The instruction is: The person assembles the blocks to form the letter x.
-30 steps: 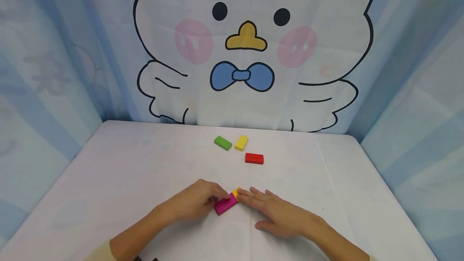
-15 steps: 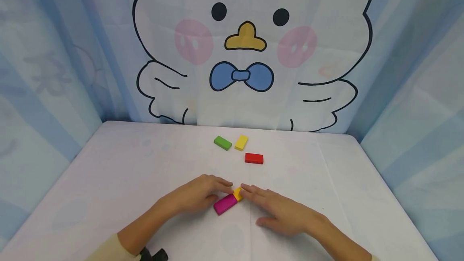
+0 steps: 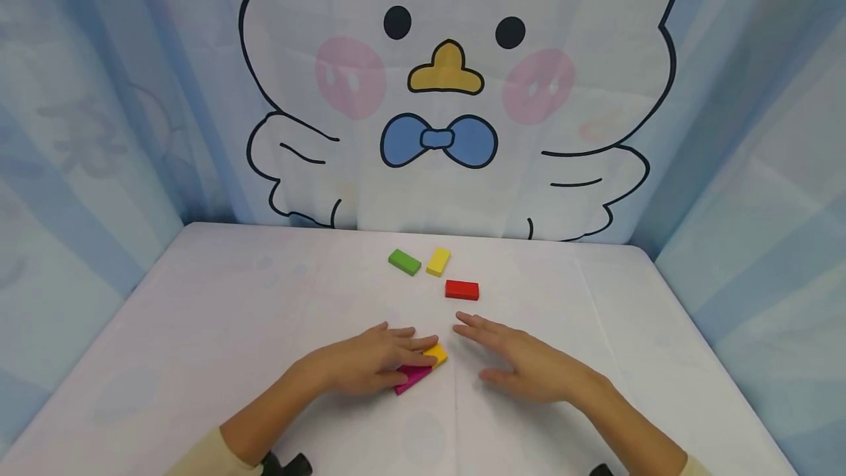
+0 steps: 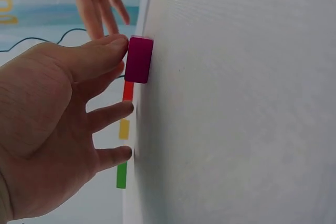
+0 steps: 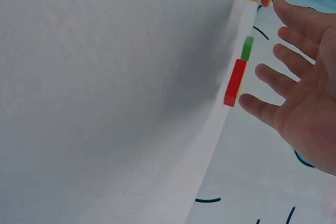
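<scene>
A magenta block [image 3: 413, 377] and an orange-yellow block [image 3: 438, 353] lie end to end on the white table, forming a slanted row. Over them my left hand [image 3: 360, 366] spreads, its thumb at the magenta block and a finger across the place where the two meet. The left wrist view shows the thumb tip right at the edge of the magenta block [image 4: 139, 60], the other fingers extended. My right hand [image 3: 538, 362] hovers to the right of the row, fingers spread and holding nothing; the right wrist view shows its palm [image 5: 315, 108].
Farther back on the table [image 3: 264, 300] lie a red block [image 3: 462, 290], a yellow block [image 3: 438, 261] and a green block [image 3: 405, 262], spaced apart. Behind the table's back edge hangs a curtain [image 3: 436, 197] with a cartoon bird.
The right hand has left the orange-yellow block and moved right and away. The left hand first lifted off the magenta block, then came down across both blocks with its fingers spread.
</scene>
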The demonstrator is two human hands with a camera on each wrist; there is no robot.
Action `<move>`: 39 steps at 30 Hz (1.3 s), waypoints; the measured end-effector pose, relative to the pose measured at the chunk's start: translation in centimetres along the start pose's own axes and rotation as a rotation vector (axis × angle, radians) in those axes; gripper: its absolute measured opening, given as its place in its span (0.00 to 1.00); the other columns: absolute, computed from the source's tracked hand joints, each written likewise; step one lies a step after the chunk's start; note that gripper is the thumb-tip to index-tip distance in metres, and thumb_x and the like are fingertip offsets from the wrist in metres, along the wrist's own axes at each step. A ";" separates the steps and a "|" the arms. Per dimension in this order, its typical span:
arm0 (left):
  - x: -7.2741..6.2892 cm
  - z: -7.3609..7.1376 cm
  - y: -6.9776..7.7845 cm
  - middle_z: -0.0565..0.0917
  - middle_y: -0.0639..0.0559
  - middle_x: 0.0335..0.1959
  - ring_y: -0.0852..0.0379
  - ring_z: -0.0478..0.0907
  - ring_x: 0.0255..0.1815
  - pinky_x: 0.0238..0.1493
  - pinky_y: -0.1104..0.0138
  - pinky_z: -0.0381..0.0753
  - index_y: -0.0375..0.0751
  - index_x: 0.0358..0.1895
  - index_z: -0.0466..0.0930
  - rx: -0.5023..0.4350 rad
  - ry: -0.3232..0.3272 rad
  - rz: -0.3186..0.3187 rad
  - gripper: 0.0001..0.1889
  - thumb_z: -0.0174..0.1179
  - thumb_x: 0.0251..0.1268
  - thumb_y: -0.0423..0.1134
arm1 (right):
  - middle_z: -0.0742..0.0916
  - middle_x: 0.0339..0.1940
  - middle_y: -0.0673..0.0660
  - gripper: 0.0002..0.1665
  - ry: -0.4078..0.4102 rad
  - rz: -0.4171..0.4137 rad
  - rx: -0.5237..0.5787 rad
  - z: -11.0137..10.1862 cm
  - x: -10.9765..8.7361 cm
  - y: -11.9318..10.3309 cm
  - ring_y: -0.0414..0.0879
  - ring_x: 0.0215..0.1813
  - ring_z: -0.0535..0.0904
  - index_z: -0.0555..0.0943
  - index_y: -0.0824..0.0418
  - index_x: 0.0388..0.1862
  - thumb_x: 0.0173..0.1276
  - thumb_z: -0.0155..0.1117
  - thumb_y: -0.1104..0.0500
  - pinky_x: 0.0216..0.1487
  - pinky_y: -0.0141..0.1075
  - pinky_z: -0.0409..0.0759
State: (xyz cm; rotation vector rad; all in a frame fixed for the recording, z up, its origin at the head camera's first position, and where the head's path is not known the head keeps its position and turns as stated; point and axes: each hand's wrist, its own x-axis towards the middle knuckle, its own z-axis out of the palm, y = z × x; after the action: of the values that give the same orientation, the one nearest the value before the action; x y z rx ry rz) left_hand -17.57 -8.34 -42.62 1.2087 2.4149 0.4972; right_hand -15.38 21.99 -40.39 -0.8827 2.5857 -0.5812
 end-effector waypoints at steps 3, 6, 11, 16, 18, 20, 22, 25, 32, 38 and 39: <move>0.0 0.1 -0.2 0.62 0.64 0.82 0.45 0.58 0.85 0.80 0.35 0.56 0.64 0.77 0.69 -0.002 -0.014 -0.010 0.27 0.58 0.79 0.44 | 0.61 0.87 0.44 0.42 0.016 0.003 -0.008 -0.3 0.2 0.2 0.51 0.86 0.58 0.62 0.44 0.84 0.76 0.66 0.54 0.77 0.58 0.68; -0.1 0.2 -0.3 0.62 0.65 0.82 0.46 0.57 0.85 0.79 0.34 0.55 0.65 0.77 0.69 -0.010 -0.026 -0.017 0.27 0.58 0.79 0.45 | 0.62 0.86 0.46 0.42 0.030 0.001 -0.004 -0.6 0.5 0.5 0.51 0.86 0.59 0.62 0.45 0.84 0.76 0.67 0.54 0.77 0.57 0.68; 0.0 0.1 -0.2 0.63 0.65 0.82 0.46 0.57 0.85 0.79 0.32 0.53 0.64 0.77 0.70 -0.024 -0.037 -0.025 0.27 0.59 0.79 0.44 | 0.67 0.84 0.53 0.40 0.065 0.003 0.010 -1.2 1.2 1.0 0.56 0.83 0.64 0.65 0.49 0.83 0.75 0.68 0.55 0.75 0.59 0.71; -0.1 0.1 -0.3 0.63 0.64 0.82 0.46 0.57 0.85 0.79 0.33 0.53 0.64 0.77 0.70 -0.036 -0.043 -0.029 0.27 0.59 0.79 0.45 | 0.73 0.80 0.56 0.37 0.149 0.011 -0.006 -1.9 2.3 1.8 0.58 0.81 0.67 0.70 0.53 0.80 0.74 0.69 0.56 0.74 0.60 0.72; -0.1 0.2 -0.3 0.63 0.64 0.82 0.46 0.57 0.85 0.79 0.33 0.53 0.65 0.77 0.70 -0.044 -0.046 -0.033 0.27 0.59 0.79 0.45 | 0.75 0.78 0.55 0.36 0.191 0.016 -0.002 -2.1 2.9 2.0 0.57 0.80 0.69 0.72 0.53 0.78 0.73 0.70 0.57 0.74 0.59 0.73; -0.2 0.2 -0.4 0.63 0.64 0.82 0.46 0.57 0.85 0.79 0.33 0.53 0.65 0.77 0.71 -0.052 -0.047 -0.035 0.27 0.59 0.79 0.45 | 0.78 0.76 0.55 0.34 0.233 0.021 -0.004 -2.3 3.3 2.3 0.57 0.77 0.72 0.75 0.54 0.76 0.72 0.71 0.59 0.72 0.58 0.75; -0.2 0.2 -0.4 0.63 0.64 0.82 0.46 0.57 0.85 0.79 0.33 0.53 0.64 0.77 0.71 -0.055 -0.047 -0.034 0.26 0.59 0.79 0.45 | 0.81 0.72 0.55 0.32 0.272 0.022 -0.003 -2.6 3.9 2.6 0.57 0.74 0.76 0.77 0.54 0.73 0.71 0.71 0.60 0.70 0.58 0.78; -0.3 0.1 -0.4 0.63 0.64 0.82 0.46 0.57 0.85 0.79 0.32 0.53 0.64 0.77 0.70 -0.057 -0.044 -0.031 0.26 0.59 0.79 0.45 | 0.85 0.65 0.56 0.29 0.312 0.029 0.011 -3.1 4.8 3.1 0.56 0.66 0.81 0.80 0.55 0.70 0.70 0.72 0.63 0.66 0.56 0.81; -0.3 -0.1 -0.4 0.64 0.64 0.82 0.46 0.58 0.85 0.79 0.33 0.53 0.65 0.77 0.71 -0.063 -0.037 -0.031 0.27 0.59 0.78 0.45 | 0.86 0.61 0.59 0.28 0.322 0.048 0.065 -4.0 7.2 4.5 0.56 0.60 0.82 0.82 0.58 0.66 0.67 0.72 0.67 0.63 0.53 0.84; -0.2 0.2 -0.4 0.63 0.66 0.82 0.47 0.57 0.85 0.80 0.33 0.51 0.66 0.76 0.71 -0.092 -0.044 -0.042 0.27 0.60 0.78 0.46 | 0.86 0.61 0.58 0.27 0.272 0.071 0.121 -3.9 8.6 5.1 0.55 0.60 0.81 0.83 0.59 0.65 0.67 0.71 0.68 0.64 0.52 0.83; -0.2 0.2 -0.4 0.63 0.66 0.82 0.48 0.57 0.85 0.80 0.34 0.51 0.66 0.76 0.71 -0.092 -0.046 -0.044 0.27 0.60 0.78 0.46 | 0.86 0.60 0.58 0.27 0.265 0.076 0.125 -3.8 8.9 5.3 0.54 0.60 0.81 0.83 0.58 0.65 0.67 0.71 0.68 0.64 0.51 0.84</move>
State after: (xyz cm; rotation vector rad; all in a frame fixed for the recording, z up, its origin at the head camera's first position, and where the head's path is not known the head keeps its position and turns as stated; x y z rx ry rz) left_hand -17.68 -8.73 -42.95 1.1134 2.3480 0.5554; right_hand -26.29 21.15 -41.33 -0.7050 2.7643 -0.8801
